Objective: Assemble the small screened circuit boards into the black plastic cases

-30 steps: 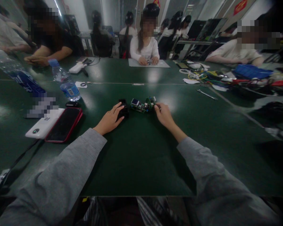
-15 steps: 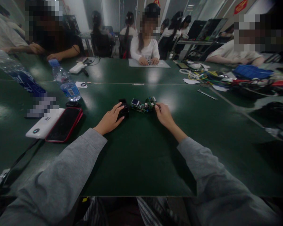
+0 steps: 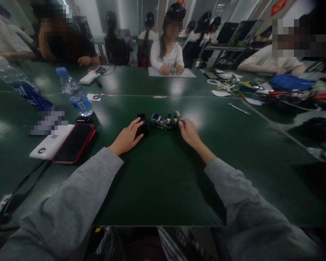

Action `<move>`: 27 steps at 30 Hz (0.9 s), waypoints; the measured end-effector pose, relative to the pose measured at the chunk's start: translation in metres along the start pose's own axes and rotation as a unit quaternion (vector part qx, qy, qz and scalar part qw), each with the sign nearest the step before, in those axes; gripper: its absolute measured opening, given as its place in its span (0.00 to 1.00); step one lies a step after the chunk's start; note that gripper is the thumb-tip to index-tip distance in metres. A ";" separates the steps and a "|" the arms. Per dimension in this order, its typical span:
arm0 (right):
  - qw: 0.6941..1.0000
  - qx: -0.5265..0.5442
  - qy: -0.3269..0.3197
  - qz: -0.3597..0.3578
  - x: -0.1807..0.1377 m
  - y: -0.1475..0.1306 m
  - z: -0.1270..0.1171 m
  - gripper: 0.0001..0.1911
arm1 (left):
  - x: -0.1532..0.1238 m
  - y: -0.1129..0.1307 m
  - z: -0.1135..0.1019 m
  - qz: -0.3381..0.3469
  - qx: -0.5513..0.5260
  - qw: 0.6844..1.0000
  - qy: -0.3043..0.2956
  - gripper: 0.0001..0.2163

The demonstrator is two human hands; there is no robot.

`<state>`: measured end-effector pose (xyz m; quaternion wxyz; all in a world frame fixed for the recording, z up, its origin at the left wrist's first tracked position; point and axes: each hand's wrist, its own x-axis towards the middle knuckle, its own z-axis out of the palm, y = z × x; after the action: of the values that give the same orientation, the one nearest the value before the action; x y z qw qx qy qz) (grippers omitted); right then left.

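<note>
Found left hand (image 3: 128, 136) resting on black box (image 3: 145, 127), with thumb and fingers spread apart. Saw right hand (image 3: 189, 131) at right end of circuit boards (image 3: 163, 122), with thumb and forefinger pinched on edge. Located circuit boards on green table (image 3: 163, 177) between both hands, just right of box

Both forearms, in a grey left sleeve (image 3: 73, 192) and grey right sleeve (image 3: 250, 203), slant inward toward the circuit board (image 3: 163, 122). The left hand (image 3: 127, 137) lies left of the board, back upward, fingers stretched toward it and somewhat spread, thumb set apart on the nearer side. The right hand (image 3: 189, 131) is at the board's right end, fingers curled, thumb and forefinger pinched on it. Both wrists are bare, nearer the wearer than the board.
</note>
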<state>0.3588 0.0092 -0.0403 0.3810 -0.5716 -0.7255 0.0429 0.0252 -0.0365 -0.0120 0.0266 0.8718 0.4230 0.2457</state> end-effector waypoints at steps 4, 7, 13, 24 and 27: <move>1.000 -0.004 -0.002 0.001 0.000 -0.001 0.000 0.31 | 0.000 -0.001 0.001 0.006 -0.007 1.000 0.007 0.25; 1.000 -0.005 -0.004 0.001 -0.001 -0.002 -0.001 0.32 | 0.000 -0.001 0.001 0.006 -0.008 1.000 0.008 0.25; 1.000 -0.009 -0.002 -0.001 -0.001 -0.003 -0.001 0.31 | 0.000 0.002 -0.002 0.003 -0.002 1.000 0.000 0.25; 1.000 -0.020 -0.016 -0.006 -0.002 -0.005 -0.003 0.28 | 0.000 0.001 -0.001 0.001 -0.005 1.000 0.000 0.25; 1.000 -0.021 -0.014 -0.007 -0.002 -0.005 -0.002 0.29 | 0.000 0.000 0.000 0.003 -0.002 1.000 0.001 0.26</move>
<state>0.3563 0.0045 -0.0371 0.3588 -0.5738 -0.7355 0.0332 0.0253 -0.0370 -0.0116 0.0273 0.8730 0.4196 0.2472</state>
